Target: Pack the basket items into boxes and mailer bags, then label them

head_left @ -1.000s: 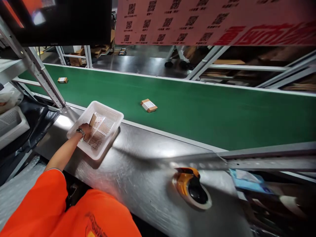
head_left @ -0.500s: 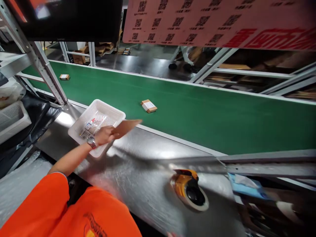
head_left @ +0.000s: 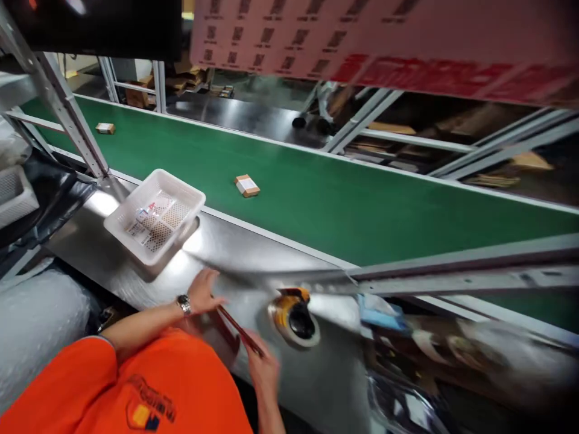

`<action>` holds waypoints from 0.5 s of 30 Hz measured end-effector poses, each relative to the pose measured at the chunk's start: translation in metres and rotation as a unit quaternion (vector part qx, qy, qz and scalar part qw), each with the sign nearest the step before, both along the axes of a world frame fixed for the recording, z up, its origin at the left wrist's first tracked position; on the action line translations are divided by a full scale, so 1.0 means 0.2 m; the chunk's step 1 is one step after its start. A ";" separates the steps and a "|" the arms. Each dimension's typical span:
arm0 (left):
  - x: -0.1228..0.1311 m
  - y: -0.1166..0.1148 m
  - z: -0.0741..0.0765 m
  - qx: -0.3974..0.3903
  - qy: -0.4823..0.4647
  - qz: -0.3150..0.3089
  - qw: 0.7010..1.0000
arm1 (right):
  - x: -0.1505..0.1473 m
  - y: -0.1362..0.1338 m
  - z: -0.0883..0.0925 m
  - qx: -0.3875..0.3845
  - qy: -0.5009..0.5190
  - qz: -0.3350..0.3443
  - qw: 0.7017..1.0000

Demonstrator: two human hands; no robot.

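A thin, flat piece of brown cardboard (head_left: 239,327), seen almost edge-on, spans the space between my hands, low over the metal bench. At its left end is my left hand (head_left: 204,293), with a watch on the wrist, thumb and fingers around the cardboard's edge. My right hand (head_left: 263,364), slightly blurred, closes on the lower right end. A tape dispenser (head_left: 289,316) with a yellow body and a roll of tape lies on the bench to the right of the cardboard. Further left, a white plastic basket (head_left: 118,224) holds a clear, printed packet (head_left: 147,217).
Beyond the metal bench (head_left: 332,367) runs a green conveyor belt (head_left: 316,205), carrying a small labelled box (head_left: 246,185) and another small box (head_left: 105,128). A metal frame rail (head_left: 474,268) borders the right side. A pink QR-code board (head_left: 362,42) and a dark screen (head_left: 99,30) hang above.
My left hand has brought the cardboard from above the basket down towards my body. My right hand has come into view and taken its other end. The view has shifted to the right.
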State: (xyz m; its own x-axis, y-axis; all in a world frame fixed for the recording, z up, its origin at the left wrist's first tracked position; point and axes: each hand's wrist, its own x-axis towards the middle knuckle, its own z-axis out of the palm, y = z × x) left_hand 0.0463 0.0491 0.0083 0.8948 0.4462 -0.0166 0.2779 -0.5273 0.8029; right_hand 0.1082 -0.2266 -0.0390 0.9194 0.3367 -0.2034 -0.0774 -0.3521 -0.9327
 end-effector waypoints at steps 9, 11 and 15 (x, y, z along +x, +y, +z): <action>0.01 -0.40 -0.17 -0.255 0.077 0.301 0.915 | 0.12 -0.08 -0.01 0.043 0.156 0.076 0.984; 0.03 -0.46 -0.15 -0.236 0.069 0.323 0.914 | 0.15 -0.08 0.01 0.058 0.181 0.098 0.977; 0.01 -0.55 -0.10 -0.215 0.090 0.289 0.928 | 0.22 -0.07 0.00 0.078 0.222 0.056 0.970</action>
